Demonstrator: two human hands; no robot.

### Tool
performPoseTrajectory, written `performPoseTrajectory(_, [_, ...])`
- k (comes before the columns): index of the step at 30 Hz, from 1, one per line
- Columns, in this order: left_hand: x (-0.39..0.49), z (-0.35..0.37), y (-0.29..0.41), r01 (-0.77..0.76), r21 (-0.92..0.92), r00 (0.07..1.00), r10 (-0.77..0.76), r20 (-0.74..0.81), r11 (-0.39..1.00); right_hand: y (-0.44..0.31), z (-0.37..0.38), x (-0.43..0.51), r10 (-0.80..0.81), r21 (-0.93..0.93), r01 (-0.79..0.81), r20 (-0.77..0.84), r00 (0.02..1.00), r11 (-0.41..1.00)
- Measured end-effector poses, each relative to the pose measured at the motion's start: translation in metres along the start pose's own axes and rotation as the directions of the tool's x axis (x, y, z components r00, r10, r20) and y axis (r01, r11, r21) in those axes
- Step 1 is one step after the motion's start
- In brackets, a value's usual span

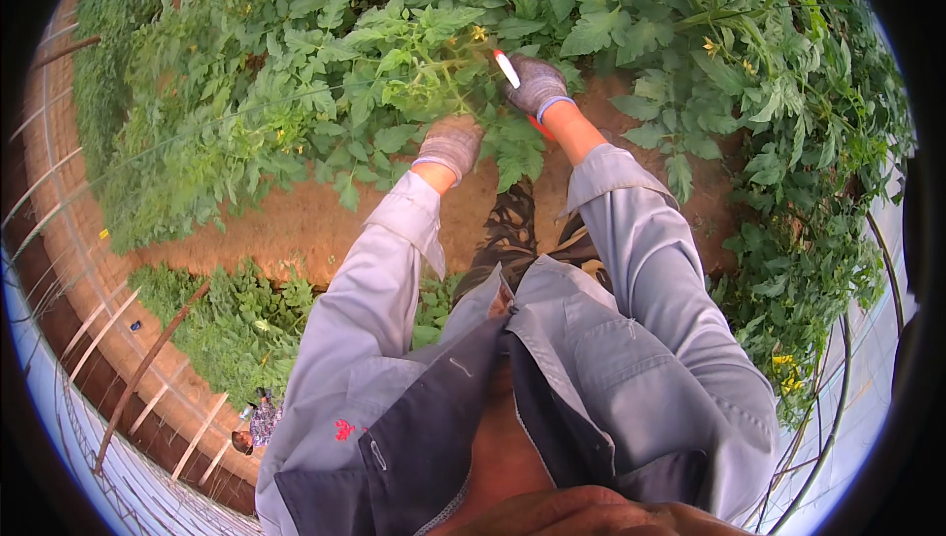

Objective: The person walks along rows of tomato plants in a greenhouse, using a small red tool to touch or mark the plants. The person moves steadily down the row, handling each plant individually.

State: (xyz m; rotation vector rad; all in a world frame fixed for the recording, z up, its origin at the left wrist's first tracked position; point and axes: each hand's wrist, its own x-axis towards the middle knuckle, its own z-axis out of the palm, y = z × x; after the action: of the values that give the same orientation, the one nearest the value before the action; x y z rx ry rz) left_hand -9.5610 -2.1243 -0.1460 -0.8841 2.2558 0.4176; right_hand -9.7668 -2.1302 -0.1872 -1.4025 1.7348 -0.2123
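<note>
Before me stands a leafy tomato plant [436, 78] with small yellow flowers [479, 33]. My left hand [452, 141], in a grey-brown knit glove, is at a stem low on its near side; leaves hide the fingertips, so its grip is unclear. My right hand [538, 84], in a darker glove with a bluish cuff, is closed on a small white and red tool [507, 69]. The tool's red tip points up and left towards the flowers; its kind cannot be told. Something red shows under the right wrist.
More tomato plants [783, 115] stand on the right, and another green row [229, 322] lies behind on the left. A thin line [295, 96] crosses the foliage. Wooden poles [151, 366] and plastic sheeting [861, 388] edge the greenhouse. Another person [260, 425] is at the lower left.
</note>
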Motion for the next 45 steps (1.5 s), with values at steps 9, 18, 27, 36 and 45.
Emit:
performPoseTrajectory(9, [0.005,-0.037,0.006,0.003,0.063,0.998,-0.007,0.070,0.998,0.069,-0.020,-0.124,0.075,0.148,-0.023,-0.357,0.931,0.989])
performPoseTrajectory(18, [0.040,-0.149,0.138,-0.308,-0.003,0.864,0.279,-0.419,0.951,0.164,-0.007,-0.277,0.398,0.376,-0.227,-0.476,0.784,0.898])
performPoseTrajectory(27, [0.143,-0.194,0.309,-0.398,-0.402,0.891,0.244,-0.382,0.825,0.193,0.025,-0.322,0.463,0.589,-0.109,-0.493,0.737,0.801])
performPoseTrajectory(36, [0.150,-0.146,0.334,-0.502,-0.684,0.856,0.194,-0.479,0.529,0.190,-0.035,-0.356,0.419,0.580,-0.095,-0.456,0.785,0.809])
performPoseTrajectory(45, [0.122,-0.165,0.360,-0.356,-0.847,0.934,0.167,-0.315,0.395,0.236,-0.074,-0.294,0.327,0.557,-0.021,-0.456,0.828,0.830])
